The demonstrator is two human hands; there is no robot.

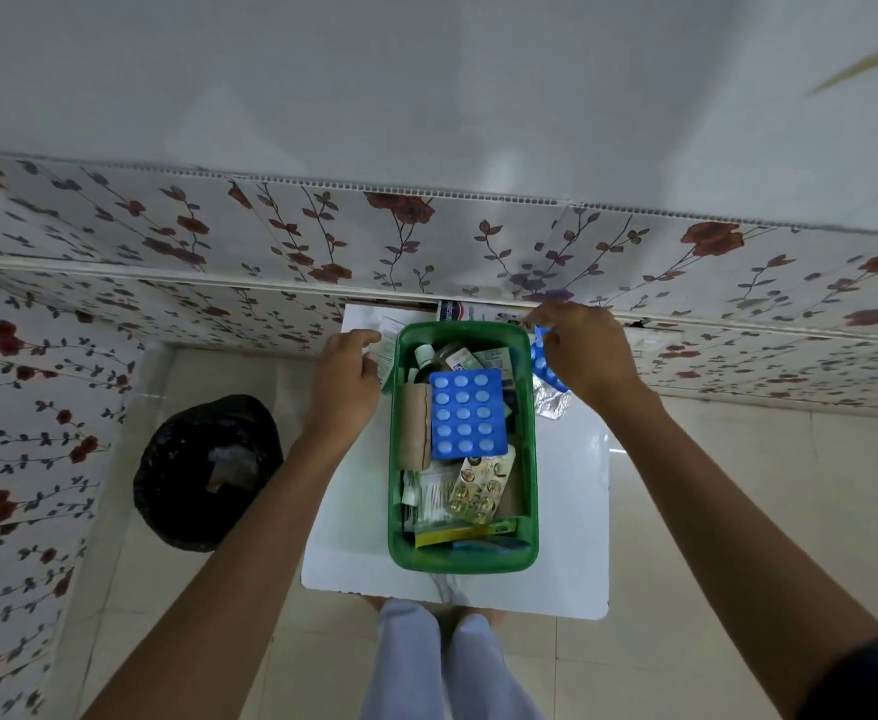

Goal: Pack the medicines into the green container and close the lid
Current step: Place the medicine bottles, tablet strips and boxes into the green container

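— Packing is well along, I'd say. The green container [461, 561] sits open on the white table [572, 537], already crowded: a blue blister pack [467, 414] lies on top, a gold strip [481, 488] nearer the person, bottles [439, 358] at the far end.

— And the hands?

— The right hand [579, 356] is just beside the container's far right corner, fingers pinched around another blue blister strip [543, 363], with a silver foil strip [552, 402] lying under it on the table. The left hand [345, 374] is at the far left corner, fingers curled near a white paper leaflet [387, 345]; whether it grips the paper I can't tell.

— So what's next?

— Likely carrying the blue strip over the rim and laying it flat on the pile, then the foil and the leaflet. A white box [460, 310] behind the container waits too.

— The lid?

— I can't make one out from here.
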